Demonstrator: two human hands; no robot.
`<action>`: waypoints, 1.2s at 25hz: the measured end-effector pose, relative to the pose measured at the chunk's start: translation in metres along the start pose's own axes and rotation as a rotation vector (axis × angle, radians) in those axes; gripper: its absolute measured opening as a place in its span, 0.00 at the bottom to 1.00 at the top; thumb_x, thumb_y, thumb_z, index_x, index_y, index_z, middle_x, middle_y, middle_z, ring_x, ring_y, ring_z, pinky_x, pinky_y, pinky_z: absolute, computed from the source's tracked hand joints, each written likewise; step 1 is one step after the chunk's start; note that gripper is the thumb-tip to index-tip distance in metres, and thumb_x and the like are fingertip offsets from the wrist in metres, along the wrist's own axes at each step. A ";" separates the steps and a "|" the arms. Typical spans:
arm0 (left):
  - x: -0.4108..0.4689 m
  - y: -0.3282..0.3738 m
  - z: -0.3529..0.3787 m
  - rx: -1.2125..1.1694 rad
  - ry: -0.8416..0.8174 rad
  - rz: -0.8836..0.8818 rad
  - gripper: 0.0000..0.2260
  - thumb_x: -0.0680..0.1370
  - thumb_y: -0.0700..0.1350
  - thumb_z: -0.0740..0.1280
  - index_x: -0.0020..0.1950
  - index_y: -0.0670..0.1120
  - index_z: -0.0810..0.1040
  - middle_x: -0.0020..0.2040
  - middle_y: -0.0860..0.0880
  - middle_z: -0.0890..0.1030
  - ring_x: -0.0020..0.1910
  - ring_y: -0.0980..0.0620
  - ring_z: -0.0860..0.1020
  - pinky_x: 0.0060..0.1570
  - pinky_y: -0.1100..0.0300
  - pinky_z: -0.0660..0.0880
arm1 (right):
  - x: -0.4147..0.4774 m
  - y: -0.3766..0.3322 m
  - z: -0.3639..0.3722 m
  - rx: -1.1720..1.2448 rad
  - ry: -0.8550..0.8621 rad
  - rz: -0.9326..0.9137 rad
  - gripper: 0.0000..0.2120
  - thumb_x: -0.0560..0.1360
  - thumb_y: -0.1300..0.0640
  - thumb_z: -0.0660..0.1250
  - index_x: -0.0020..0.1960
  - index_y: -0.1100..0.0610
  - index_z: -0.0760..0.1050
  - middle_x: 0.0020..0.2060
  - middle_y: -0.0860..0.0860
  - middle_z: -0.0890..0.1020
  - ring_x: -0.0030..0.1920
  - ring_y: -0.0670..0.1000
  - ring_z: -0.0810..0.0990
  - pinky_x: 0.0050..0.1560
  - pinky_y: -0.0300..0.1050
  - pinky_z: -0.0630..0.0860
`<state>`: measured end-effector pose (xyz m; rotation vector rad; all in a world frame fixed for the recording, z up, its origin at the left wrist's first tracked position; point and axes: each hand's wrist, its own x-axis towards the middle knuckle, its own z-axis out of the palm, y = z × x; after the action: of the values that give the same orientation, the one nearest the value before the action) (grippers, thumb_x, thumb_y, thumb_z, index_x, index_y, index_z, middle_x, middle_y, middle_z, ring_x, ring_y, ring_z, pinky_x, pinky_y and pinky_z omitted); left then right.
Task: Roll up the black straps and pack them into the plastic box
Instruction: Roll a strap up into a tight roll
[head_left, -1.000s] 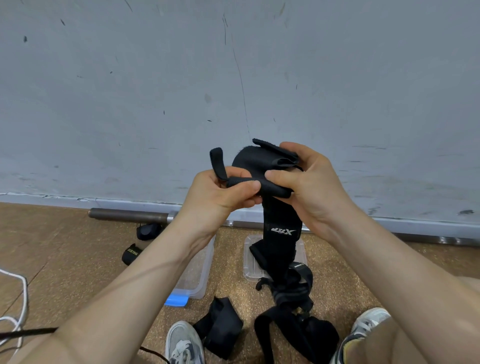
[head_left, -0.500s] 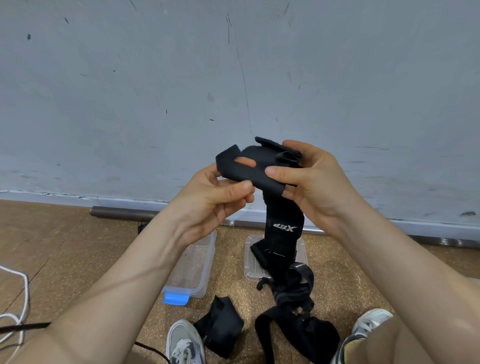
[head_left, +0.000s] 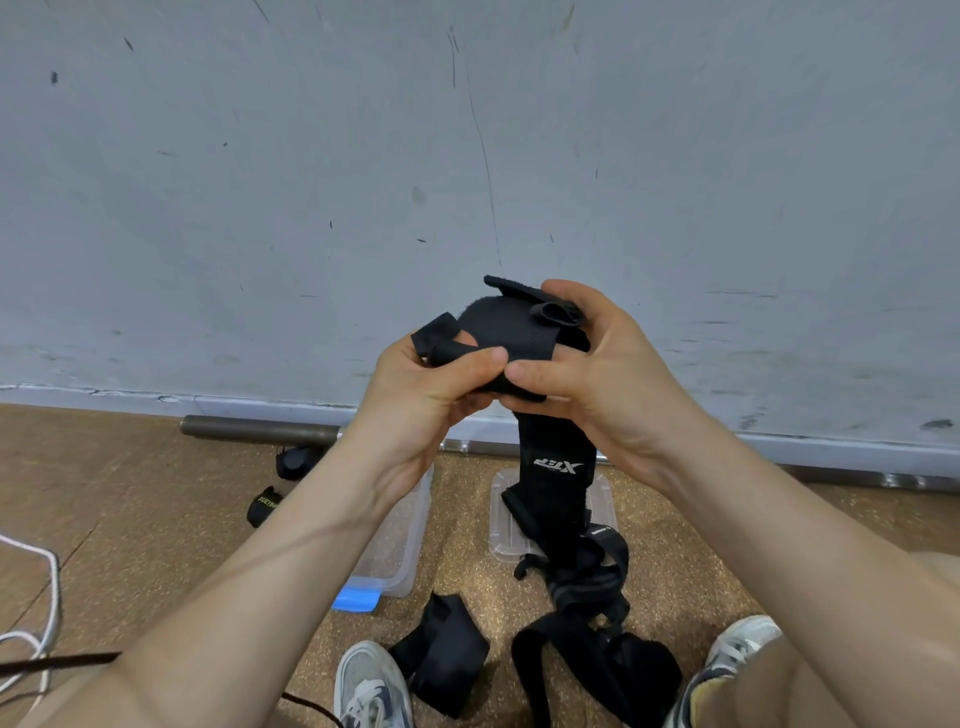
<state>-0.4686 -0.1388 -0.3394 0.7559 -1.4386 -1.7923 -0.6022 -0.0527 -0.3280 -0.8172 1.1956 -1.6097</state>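
strap: black strap (head_left: 511, 332) was held up in front of the wall, btwn both hands; top end bunched and partly folded over.
L hand: left hand (head_left: 431, 384) had thumb + fingers curled, pinching the strap's left edge by a loose tab.
R hand: right hand (head_left: 597, 374) was wrapped round the bunched end's right side, forefinger across the front.
long axis: vertical. The free length w/ the white logo (head_left: 558, 467) hung straight down from under the R hand into a tangled pile (head_left: 597, 649) on the floor (head_left: 130, 519).
box: plastic box (head_left: 405, 545) sat open on the floor under the L forearm, partly hidden; no strap seen in the visible part. Clear lid (head_left: 501, 519) lay just right of it, behind the hanging strap.
key relation: unrolled length lay directly below the hands, nearer the R; the roll prob had to work down that line. Box was nearer the L.
progress: roll looked barely begun; a folded strap (head_left: 441, 660) also waited on the floor.
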 end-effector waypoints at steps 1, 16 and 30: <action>0.001 -0.001 -0.001 -0.003 0.016 0.005 0.11 0.67 0.40 0.76 0.39 0.45 0.74 0.38 0.48 0.81 0.38 0.51 0.81 0.41 0.60 0.78 | 0.000 0.001 0.000 -0.011 0.003 -0.002 0.35 0.70 0.77 0.70 0.71 0.54 0.65 0.47 0.49 0.84 0.49 0.55 0.86 0.51 0.55 0.83; 0.005 -0.001 -0.013 -0.142 -0.275 -0.015 0.13 0.62 0.45 0.78 0.44 0.46 0.83 0.44 0.46 0.83 0.44 0.50 0.82 0.45 0.62 0.78 | 0.003 -0.003 -0.007 0.077 0.072 0.082 0.26 0.72 0.75 0.68 0.68 0.63 0.70 0.63 0.64 0.76 0.54 0.60 0.82 0.42 0.50 0.83; -0.001 0.004 0.003 -0.063 -0.055 0.021 0.13 0.67 0.40 0.76 0.33 0.47 0.72 0.35 0.49 0.79 0.34 0.54 0.79 0.32 0.63 0.75 | 0.007 0.002 -0.007 -0.031 0.087 0.025 0.20 0.75 0.76 0.61 0.60 0.59 0.77 0.57 0.61 0.81 0.52 0.55 0.83 0.43 0.44 0.82</action>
<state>-0.4701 -0.1365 -0.3352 0.6622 -1.4131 -1.8464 -0.6105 -0.0569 -0.3323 -0.7552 1.2901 -1.6247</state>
